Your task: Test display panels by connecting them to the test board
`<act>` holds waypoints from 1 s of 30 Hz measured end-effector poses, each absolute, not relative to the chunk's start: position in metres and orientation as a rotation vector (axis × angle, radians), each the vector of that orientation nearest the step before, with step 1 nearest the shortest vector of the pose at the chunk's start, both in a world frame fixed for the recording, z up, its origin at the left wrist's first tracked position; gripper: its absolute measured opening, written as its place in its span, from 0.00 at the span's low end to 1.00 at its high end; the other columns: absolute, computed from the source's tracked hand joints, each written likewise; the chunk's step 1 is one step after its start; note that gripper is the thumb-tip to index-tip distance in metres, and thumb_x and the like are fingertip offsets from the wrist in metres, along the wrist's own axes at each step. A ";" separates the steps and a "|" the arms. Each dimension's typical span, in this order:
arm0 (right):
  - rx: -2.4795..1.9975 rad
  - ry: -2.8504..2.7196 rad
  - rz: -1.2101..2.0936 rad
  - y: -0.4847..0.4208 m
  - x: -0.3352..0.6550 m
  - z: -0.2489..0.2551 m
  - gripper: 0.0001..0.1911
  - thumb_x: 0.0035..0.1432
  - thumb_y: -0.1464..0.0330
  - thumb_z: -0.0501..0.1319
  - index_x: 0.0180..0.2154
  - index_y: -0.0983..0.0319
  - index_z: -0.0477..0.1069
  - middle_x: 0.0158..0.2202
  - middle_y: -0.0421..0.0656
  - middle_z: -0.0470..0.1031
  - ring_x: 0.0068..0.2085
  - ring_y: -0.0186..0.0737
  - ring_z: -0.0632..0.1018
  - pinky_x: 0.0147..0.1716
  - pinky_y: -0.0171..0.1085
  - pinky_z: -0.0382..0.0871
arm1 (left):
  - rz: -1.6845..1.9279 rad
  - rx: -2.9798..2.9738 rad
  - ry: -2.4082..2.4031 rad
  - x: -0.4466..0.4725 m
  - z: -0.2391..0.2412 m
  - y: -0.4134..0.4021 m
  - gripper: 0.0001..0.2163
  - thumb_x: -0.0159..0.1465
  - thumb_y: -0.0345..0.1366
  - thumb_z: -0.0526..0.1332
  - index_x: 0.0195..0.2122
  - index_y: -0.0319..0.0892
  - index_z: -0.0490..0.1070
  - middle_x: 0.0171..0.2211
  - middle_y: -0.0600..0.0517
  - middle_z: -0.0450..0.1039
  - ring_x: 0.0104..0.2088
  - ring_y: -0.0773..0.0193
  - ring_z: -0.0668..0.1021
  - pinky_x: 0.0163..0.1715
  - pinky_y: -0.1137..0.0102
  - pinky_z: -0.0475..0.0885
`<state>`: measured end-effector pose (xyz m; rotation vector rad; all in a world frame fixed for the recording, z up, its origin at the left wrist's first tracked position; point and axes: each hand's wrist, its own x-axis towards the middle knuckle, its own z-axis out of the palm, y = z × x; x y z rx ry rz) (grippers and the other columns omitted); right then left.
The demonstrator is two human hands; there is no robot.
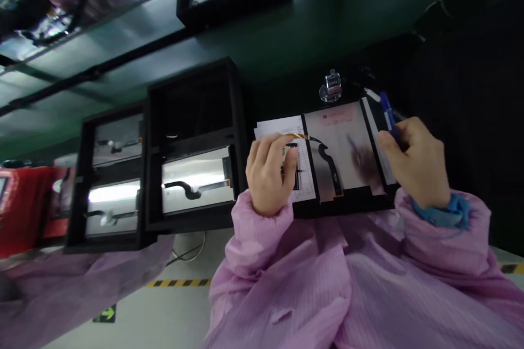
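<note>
A display panel (346, 152) with a silvery back lies in front of me, a pink label strip along its far edge. From its near edge a black flex cable (327, 162) curves up and over the panel's left edge. My left hand (268, 174) is closed at the cable's orange-brown end, beside a small circuit board (295, 166) partly hidden by the fingers. Beneath that hand lies a printed sheet (309, 180) with a table on it. My right hand (421, 161) grips a blue marker pen (387, 110), held upright off the panel's right side.
A metal tally counter (332, 87) stands beyond the panel. To the left sit a black divided tray (239, 120) with a panel in its near compartment and another black tray (73, 218) with panels. Further left is a red container (24, 207). Another tray (237, 11) rests at the back.
</note>
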<state>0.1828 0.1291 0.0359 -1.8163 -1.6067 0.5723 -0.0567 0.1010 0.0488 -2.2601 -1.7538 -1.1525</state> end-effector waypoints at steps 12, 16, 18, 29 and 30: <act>-1.314 -2.346 0.562 0.157 0.144 0.028 0.18 0.66 0.63 0.52 0.48 0.66 0.73 0.48 0.51 0.74 0.52 0.49 0.70 0.56 0.50 0.62 | -0.592 -2.797 -1.970 -0.068 0.026 0.141 0.05 0.67 0.34 0.59 0.35 0.42 0.72 0.43 0.51 0.77 0.51 0.58 0.75 0.70 0.45 0.46; -1.116 -2.472 0.828 0.173 0.120 0.017 0.12 0.62 0.69 0.54 0.38 0.65 0.76 0.43 0.48 0.76 0.47 0.46 0.72 0.54 0.47 0.61 | -0.615 -2.874 -1.982 -0.069 0.024 0.140 0.04 0.65 0.31 0.60 0.32 0.43 0.71 0.37 0.54 0.76 0.46 0.61 0.75 0.70 0.45 0.42; -1.063 -2.460 0.895 0.177 0.115 0.011 0.10 0.60 0.71 0.55 0.35 0.65 0.75 0.41 0.48 0.76 0.44 0.43 0.72 0.53 0.46 0.61 | -0.625 -2.880 -1.991 -0.069 0.022 0.140 0.04 0.65 0.30 0.60 0.32 0.43 0.70 0.37 0.54 0.76 0.46 0.61 0.75 0.70 0.44 0.40; -0.924 -2.331 1.074 0.177 0.117 0.000 0.07 0.61 0.72 0.56 0.35 0.65 0.72 0.39 0.45 0.72 0.41 0.39 0.67 0.50 0.43 0.57 | -0.718 -2.907 -1.866 -0.072 0.014 0.141 0.06 0.65 0.31 0.57 0.31 0.43 0.71 0.35 0.53 0.76 0.44 0.59 0.75 0.68 0.40 0.43; -0.927 -2.341 1.072 0.178 0.118 0.000 0.06 0.61 0.72 0.56 0.34 0.65 0.72 0.39 0.45 0.72 0.41 0.39 0.68 0.50 0.42 0.58 | -0.718 -2.911 -1.853 -0.072 0.014 0.141 0.07 0.65 0.31 0.57 0.31 0.43 0.71 0.35 0.52 0.76 0.43 0.59 0.75 0.68 0.40 0.44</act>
